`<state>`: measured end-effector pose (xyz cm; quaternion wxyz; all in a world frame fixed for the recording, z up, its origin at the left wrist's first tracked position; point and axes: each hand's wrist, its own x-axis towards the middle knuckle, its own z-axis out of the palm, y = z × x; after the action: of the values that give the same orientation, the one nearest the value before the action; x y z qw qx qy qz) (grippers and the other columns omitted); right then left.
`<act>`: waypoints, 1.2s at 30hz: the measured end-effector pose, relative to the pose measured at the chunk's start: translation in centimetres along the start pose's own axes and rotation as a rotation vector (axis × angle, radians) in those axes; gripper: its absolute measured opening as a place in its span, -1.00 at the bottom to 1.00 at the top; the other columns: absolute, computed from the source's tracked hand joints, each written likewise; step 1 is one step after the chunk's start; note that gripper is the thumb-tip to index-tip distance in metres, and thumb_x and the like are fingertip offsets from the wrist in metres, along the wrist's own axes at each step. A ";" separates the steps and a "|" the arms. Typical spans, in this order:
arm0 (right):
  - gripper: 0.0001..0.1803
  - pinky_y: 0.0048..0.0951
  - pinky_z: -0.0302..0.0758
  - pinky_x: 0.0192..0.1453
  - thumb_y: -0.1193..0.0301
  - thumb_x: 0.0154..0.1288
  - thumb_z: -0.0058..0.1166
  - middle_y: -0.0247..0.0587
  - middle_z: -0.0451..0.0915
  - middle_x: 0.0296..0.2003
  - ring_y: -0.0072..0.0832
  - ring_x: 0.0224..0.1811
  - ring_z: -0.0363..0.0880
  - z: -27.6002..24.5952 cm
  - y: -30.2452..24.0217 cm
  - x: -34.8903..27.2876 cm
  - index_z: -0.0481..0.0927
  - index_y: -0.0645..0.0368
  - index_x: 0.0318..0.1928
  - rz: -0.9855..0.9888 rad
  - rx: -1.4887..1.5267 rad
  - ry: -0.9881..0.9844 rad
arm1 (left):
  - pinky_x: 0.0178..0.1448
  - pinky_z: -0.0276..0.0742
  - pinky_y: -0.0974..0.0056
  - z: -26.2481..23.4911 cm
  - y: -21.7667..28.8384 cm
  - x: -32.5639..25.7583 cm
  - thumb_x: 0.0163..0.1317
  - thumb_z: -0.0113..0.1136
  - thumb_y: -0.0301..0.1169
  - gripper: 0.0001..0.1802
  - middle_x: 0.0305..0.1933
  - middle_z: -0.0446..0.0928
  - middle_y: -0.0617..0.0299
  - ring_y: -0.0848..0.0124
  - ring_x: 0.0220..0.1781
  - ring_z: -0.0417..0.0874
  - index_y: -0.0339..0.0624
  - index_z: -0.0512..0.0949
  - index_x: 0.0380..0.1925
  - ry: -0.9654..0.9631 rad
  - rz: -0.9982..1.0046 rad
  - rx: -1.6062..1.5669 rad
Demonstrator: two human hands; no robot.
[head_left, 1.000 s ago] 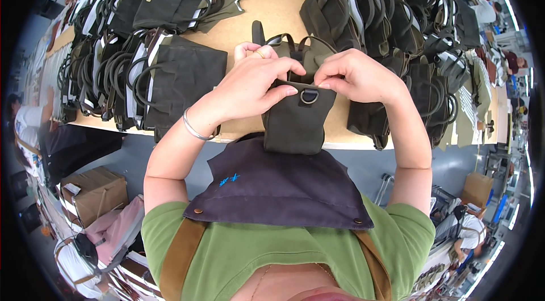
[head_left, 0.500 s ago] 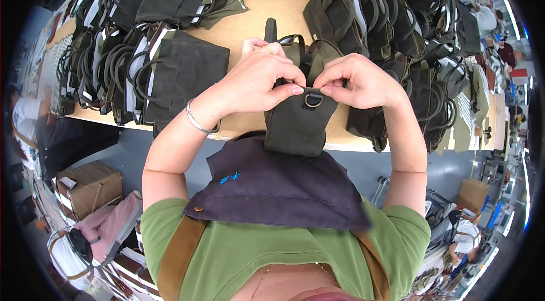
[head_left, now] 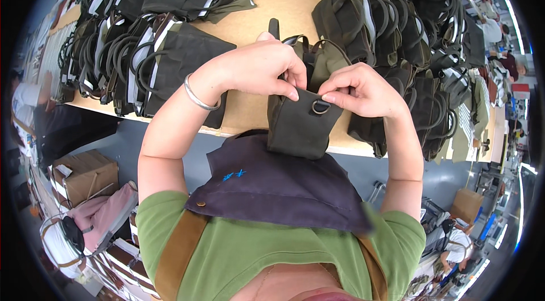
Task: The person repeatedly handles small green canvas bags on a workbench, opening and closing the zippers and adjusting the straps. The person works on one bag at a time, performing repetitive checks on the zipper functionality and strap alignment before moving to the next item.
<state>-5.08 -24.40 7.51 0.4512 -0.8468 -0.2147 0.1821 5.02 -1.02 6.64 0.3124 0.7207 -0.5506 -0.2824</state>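
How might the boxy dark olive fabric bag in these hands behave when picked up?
The boxy dark olive fabric bag probably flexes but holds some shape, since its near side looks fairly flat. That boxiness makes rolling unlikely. Its metal D-ring may swing, hanging from a black tab.

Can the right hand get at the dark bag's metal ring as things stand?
Probably yes: the metal ring lies uncovered on the dark bag's near face, close to the right hand, though it pinches the top edge and may need to let go.
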 end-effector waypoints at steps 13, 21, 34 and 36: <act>-0.91 -0.39 0.45 -0.41 0.45 0.20 0.19 -0.27 0.56 -0.46 -0.29 -0.45 0.57 1.5 -0.1 0.5 0.64 0.17 -0.27 -0.135 -0.184 0.087 | 0.00 0.06 0.23 2.0 0.3 -0.5 0.09 0.39 -0.29 -0.94 -0.60 0.47 0.47 0.47 -0.39 0.37 0.07 0.71 -0.43 0.133 0.089 0.078; -0.87 -0.34 0.48 -0.38 0.32 0.15 0.23 -0.37 0.47 -0.47 -0.38 -0.41 0.54 5.4 -2.3 -1.8 0.59 0.05 -0.34 -0.231 -0.631 0.276 | -0.02 0.16 0.17 5.9 2.5 -3.9 -0.04 0.35 -0.34 -0.88 -0.53 0.27 0.46 0.42 -0.28 0.37 0.16 0.66 -0.43 0.462 0.248 0.612; -0.30 -0.28 0.37 0.26 0.37 0.12 0.38 -0.08 0.42 0.10 -0.30 0.20 0.38 13.5 8.9 1.6 0.34 0.23 0.23 0.172 0.179 0.982 | 0.43 0.17 0.01 17.9 -6.9 -3.5 0.29 0.20 -0.16 -0.19 0.43 0.03 -0.10 -0.03 0.36 0.22 -0.33 0.08 0.40 0.621 -0.159 -0.366; -0.55 -0.24 0.28 0.33 0.41 0.16 0.28 0.02 0.40 0.10 -0.19 0.30 0.29 14.2 8.0 4.1 0.49 0.16 0.07 0.131 0.142 0.865 | 0.51 0.02 0.01 17.3 -5.5 -1.5 0.33 0.16 -0.11 -0.13 0.41 0.02 -0.19 -0.09 0.49 0.02 -0.36 -0.01 0.43 0.463 -0.128 -0.293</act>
<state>-7.11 -16.51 -7.19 0.5440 -0.8239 0.0612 -0.1464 -4.96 -0.86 -8.61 0.5124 0.7464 -0.3714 -0.2058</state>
